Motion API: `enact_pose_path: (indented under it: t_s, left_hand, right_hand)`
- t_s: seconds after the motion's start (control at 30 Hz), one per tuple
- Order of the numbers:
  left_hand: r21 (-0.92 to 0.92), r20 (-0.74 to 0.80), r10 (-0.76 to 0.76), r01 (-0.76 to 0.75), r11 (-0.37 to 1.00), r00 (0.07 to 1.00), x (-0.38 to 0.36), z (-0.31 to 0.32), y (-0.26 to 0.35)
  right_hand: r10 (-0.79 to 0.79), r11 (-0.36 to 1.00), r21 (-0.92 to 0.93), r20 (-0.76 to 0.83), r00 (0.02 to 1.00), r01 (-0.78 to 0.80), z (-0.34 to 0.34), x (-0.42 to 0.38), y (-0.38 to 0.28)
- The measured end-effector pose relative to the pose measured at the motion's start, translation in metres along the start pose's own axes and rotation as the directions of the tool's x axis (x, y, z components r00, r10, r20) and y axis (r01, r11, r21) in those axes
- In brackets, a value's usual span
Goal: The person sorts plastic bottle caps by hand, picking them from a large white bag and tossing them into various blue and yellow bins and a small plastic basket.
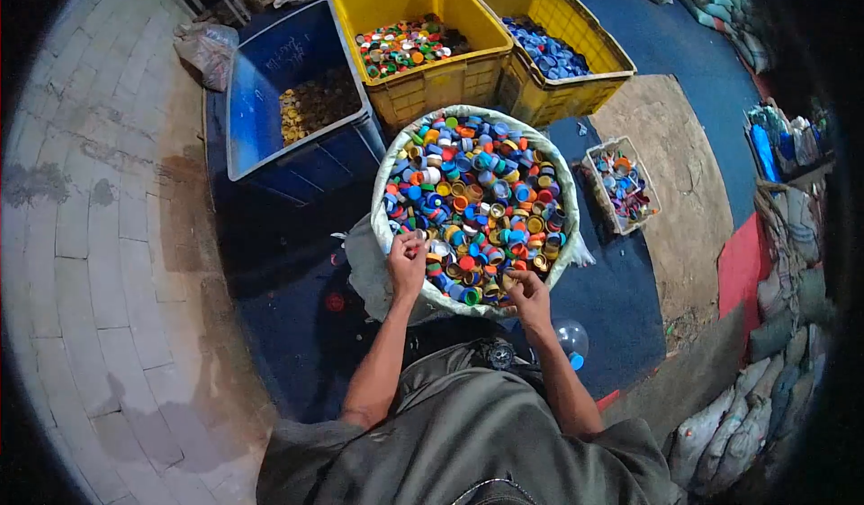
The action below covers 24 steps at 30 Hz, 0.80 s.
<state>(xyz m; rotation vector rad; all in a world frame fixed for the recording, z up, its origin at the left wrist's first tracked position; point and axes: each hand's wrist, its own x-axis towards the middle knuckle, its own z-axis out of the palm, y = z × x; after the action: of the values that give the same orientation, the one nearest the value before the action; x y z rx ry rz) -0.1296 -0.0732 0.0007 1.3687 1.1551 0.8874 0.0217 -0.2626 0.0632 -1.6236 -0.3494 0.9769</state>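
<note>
In front of me stands a wide round tub lined with a pale sack [574, 226], heaped with bottle caps [486, 176] of many colours. My left hand [407, 262] is over the tub's near left rim, its thumb and fingers pinched on a small pale bottle cap [421, 234]. At the near right part of the heap, my right hand [529, 298] is closed at the fingertips on a yellowish bottle cap [508, 279]. Both hands are low over the caps, and the fingers partly cover what they hold.
Behind the tub stand a blue bin [247, 100] with yellow and brown caps, a yellow bin [441, 77] with mixed caps, and another yellow bin [576, 100] with blue caps. A small white crate [655, 194] sits at right. A clear plastic bottle [571, 336] lies near my right arm.
</note>
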Motion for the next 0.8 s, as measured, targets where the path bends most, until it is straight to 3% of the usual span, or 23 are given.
enact_pose_path:
  t_s: [0.07, 0.2, 0.33, 0.37, 0.5, 0.6, 0.73, 0.8]
  left_hand:
    - [0.049, 0.065, -0.002, -0.001, 0.999, 0.998, 0.003, 0.005, 0.009]
    - [0.286, 0.155, 0.099, -0.140, 0.948, 0.983, -0.002, 0.013, 0.019]
    - [0.216, 0.263, 0.043, -0.102, 0.971, 0.964, -0.013, 0.024, 0.005]
    - [0.231, 0.276, 0.125, -0.193, 0.954, 0.953, -0.014, 0.027, -0.003]
    - [0.329, 0.328, 0.114, -0.227, 0.917, 0.938, -0.020, 0.035, 0.009]
    - [0.392, 0.327, 0.226, -0.349, 0.851, 0.918, -0.018, 0.043, 0.007]
    - [0.557, 0.164, 0.459, -0.466, 0.688, 0.873, -0.010, 0.035, 0.017]
    - [0.681, -0.079, 0.535, -0.346, 0.646, 0.841, -0.002, 0.020, 0.003]
  right_hand:
    - [-0.011, 1.000, -0.004, -0.019, 1.000, 0.011, 0.000, -0.001, 0.001]
    - [-0.025, 0.999, -0.031, -0.081, 0.996, 0.023, -0.006, -0.006, 0.005]
    - [-0.057, 0.995, -0.089, -0.112, 0.992, 0.047, -0.017, -0.006, 0.027]
    - [-0.040, 0.996, -0.088, -0.128, 0.991, 0.029, -0.019, -0.010, 0.029]
    - [-0.020, 0.992, -0.126, -0.160, 0.987, -0.001, -0.021, -0.020, 0.025]
    - [-0.041, 0.976, -0.218, -0.181, 0.983, 0.001, -0.027, -0.020, 0.036]
    - [-0.170, 0.946, -0.319, -0.330, 0.928, 0.059, -0.038, -0.019, 0.033]
    - [-0.212, 0.920, -0.392, -0.490, 0.846, 0.004, -0.051, -0.004, 0.047]
